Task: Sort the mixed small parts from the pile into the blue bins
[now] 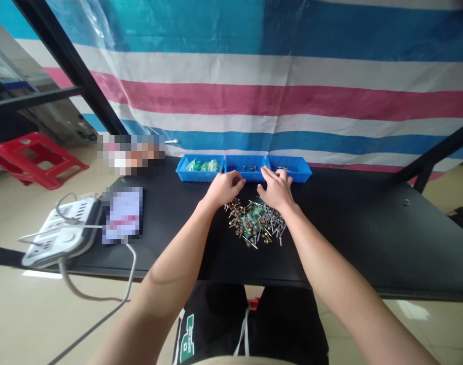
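A heap of small mixed parts (pixel 254 223), brass pieces, silver rivets and green bits, lies on the black table (pixel 368 243). My left hand (pixel 224 187) hovers at the heap's far left edge with fingers curled, near the middle blue tray (pixel 245 168). My right hand (pixel 277 190) rests over the heap's far side, fingers bent down onto the parts. What either hand grips is hidden. The left blue tray (pixel 199 168) holds green bits, the middle one a few brass pieces, the right tray (pixel 290 168) some silver pieces.
A white power strip (pixel 60 230) with its cable sits at the table's left edge beside a blurred flat item (pixel 122 214). A red stool (pixel 33 158) stands on the floor at left. A striped tarp (pixel 277 76) hangs behind the table.
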Demonstrator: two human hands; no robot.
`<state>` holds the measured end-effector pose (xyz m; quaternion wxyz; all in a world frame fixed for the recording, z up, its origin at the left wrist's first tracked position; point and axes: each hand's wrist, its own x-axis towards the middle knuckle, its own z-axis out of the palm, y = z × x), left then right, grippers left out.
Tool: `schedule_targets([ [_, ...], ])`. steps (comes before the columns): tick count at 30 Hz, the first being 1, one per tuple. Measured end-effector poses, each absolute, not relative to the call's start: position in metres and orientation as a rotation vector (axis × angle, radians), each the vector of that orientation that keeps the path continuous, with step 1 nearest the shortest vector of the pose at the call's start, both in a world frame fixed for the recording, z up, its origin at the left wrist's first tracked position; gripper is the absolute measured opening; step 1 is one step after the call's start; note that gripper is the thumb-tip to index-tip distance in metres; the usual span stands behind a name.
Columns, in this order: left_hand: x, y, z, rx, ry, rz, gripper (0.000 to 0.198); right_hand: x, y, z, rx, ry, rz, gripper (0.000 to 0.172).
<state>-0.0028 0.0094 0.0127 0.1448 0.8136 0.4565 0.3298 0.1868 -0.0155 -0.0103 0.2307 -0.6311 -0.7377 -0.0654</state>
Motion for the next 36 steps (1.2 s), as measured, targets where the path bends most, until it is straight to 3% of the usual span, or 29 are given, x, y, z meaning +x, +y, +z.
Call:
schedule_targets([
  [21,-0.014,0.011,0.018,2.432,1.141,0.587,0.019,0.19,-0.014,-0.014,-1.642,-1.939,-0.174,0.055],
  [29,-0.015,0.016,0.013,2.557,1.106,0.503,0.021,0.183,-0.024,-0.003,-1.345,-2.011,-0.084,0.029],
  [36,-0.015,0.02,0.004,2.663,1.045,0.397,0.022,0.163,-0.042,0.004,-1.403,-2.37,0.062,0.031],
])
